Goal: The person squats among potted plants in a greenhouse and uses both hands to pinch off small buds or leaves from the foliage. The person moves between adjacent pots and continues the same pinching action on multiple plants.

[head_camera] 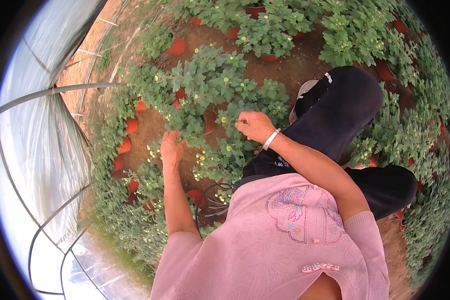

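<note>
My left hand (172, 148) is at the left of a potted chrysanthemum, its thumb and finger pinched on a thin green shoot (179, 140). To the right, my right hand (257, 126) has its fingertips closed on a small dark stem piece (243, 121); the curled fingers hide most of it. Just beside those fingertips is a yellow-green flower bud (224, 120). Leafy chrysanthemum plants (213, 80) with pale yellow buds spread around both hands. Between the hands, a reddish-brown plastic pot (209, 123) shows through the leaves.
My bent legs in dark trousers (333, 108) take up the right, among more potted plants (405, 131). Orange-red pots (124, 145) line the left on bare soil (146, 131). A hoop pipe (86, 87) and plastic sheeting (56, 165) form the left side. Thin black tubing (198, 210) loops near my waist.
</note>
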Demonstrator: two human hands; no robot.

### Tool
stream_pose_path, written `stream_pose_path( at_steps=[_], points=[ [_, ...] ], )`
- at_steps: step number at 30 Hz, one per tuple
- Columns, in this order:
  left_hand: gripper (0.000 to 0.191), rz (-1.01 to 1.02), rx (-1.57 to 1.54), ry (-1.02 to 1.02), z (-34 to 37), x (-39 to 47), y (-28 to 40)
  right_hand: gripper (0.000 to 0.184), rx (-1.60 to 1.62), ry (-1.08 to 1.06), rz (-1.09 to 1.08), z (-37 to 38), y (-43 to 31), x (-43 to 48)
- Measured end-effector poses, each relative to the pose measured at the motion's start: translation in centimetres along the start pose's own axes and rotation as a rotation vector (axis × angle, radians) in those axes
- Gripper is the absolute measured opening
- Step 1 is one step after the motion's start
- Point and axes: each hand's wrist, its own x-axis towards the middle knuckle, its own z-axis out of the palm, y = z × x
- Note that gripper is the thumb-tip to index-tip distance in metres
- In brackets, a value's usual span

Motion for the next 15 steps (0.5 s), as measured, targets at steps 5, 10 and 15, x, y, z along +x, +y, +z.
stream_pose_path(
  at_steps=[5,10,15],
  points=[
    [0.031,-0.037,-0.064,0.157,0.1,0.0,-0.3,0.027,-0.015,0.006,-0.003,-0.1,0.1,0.1],
    [0.026,-0.046,-0.002,0.181,0.1,0.2,-0.6,0.027,-0.015,-0.009,-0.003,0.0,0.2,0.1],
    [0.030,-0.188,-0.026,0.003,0.5,1.2,-1.1,0.027,-0.017,-0.002,-0.008,0.1,0.2,0.2]
  ],
)
